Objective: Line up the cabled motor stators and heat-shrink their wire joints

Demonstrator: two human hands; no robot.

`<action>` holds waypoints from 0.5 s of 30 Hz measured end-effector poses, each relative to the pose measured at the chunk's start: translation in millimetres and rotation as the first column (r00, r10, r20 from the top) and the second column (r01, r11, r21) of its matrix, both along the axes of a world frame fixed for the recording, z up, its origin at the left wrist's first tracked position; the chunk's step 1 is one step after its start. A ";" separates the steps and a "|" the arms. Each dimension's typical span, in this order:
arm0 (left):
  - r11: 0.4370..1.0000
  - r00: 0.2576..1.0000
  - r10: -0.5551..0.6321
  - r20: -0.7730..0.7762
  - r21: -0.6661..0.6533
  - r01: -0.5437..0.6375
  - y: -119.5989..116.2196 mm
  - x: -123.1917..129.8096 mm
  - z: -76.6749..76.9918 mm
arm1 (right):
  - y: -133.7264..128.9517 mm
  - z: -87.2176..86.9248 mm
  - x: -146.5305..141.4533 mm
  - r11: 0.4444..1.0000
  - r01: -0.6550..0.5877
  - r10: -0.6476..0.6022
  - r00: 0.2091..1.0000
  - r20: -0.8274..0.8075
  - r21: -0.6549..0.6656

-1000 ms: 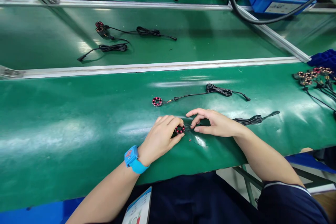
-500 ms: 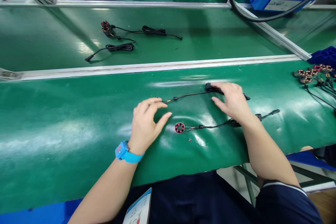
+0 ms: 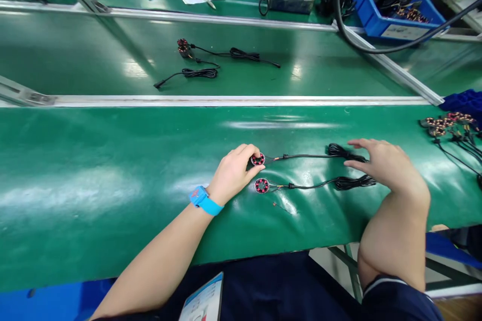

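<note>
My left hand (image 3: 237, 168), with a blue strap on its wrist, has its finger and thumb on the edge of a small round motor stator (image 3: 258, 159) with red and black windings. A black cable (image 3: 307, 156) runs from that stator to a coiled bundle (image 3: 339, 151) on the right. My right hand (image 3: 380, 160) is at this bundle, finger and thumb apart on either side of it. Just below lies a second stator (image 3: 262, 185), its cable (image 3: 312, 186) ending in another coil (image 3: 354, 182) on the green mat. The two sets lie side by side.
A thin scrap of wire (image 3: 280, 206) lies near the second stator. Several copper-wound stators (image 3: 448, 123) with cables are at the right. Two cabled stators (image 3: 184, 48) rest beyond the white rail (image 3: 241, 101). A blue bin (image 3: 399, 25) of parts stands at the back right.
The upper stator and its cable have come nearer to me and to the right, level with the lower set. Both hands moved right; the camera view shifted too.
</note>
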State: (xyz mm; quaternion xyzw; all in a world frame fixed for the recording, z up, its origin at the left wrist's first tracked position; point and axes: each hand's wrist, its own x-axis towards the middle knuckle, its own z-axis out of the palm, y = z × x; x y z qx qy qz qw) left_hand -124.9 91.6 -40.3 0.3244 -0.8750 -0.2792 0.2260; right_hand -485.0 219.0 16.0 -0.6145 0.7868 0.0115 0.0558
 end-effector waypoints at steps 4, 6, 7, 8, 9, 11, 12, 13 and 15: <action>0.998 1.000 0.009 -0.019 -0.066 -0.010 2.6 3.7 6.1 | -28.6 15.1 60.8 0.961 -0.180 0.253 0.876 0.411 -0.208; 0.991 0.999 0.017 -0.035 -0.132 -0.022 4.5 5.4 7.6 | -49.7 12.1 93.2 0.935 -0.269 0.353 0.743 0.568 -0.230; 0.986 0.999 0.020 -0.044 -0.163 -0.027 5.7 5.7 8.0 | -59.2 7.9 106.1 0.923 -0.318 0.381 0.686 0.619 -0.216; 0.981 0.998 0.024 -0.053 -0.189 -0.034 7.0 5.7 8.1 | -67.3 2.6 116.1 0.911 -0.368 0.394 0.637 0.663 -0.188; 0.977 0.998 0.027 -0.062 -0.211 -0.040 8.3 5.6 8.0 | -73.5 -3.2 123.5 0.903 -0.404 0.380 0.593 0.709 -0.147; 0.969 0.996 0.037 -0.082 -0.239 -0.055 10.5 5.1 7.5 | -80.2 -14.3 131.8 0.904 -0.423 0.287 0.502 0.816 -0.058; 0.967 0.995 0.040 -0.091 -0.247 -0.061 11.4 4.9 7.2 | -81.4 -18.8 133.8 0.914 -0.404 0.223 0.446 0.867 -0.027; 0.966 0.994 0.042 -0.100 -0.250 -0.066 12.1 4.7 7.0 | -81.5 -22.4 134.9 0.930 -0.368 0.160 0.384 0.910 -0.008; 0.968 0.993 0.040 -0.113 -0.243 -0.067 13.6 4.1 7.0 | -80.9 -27.3 136.2 0.963 -0.269 0.064 0.255 0.965 0.007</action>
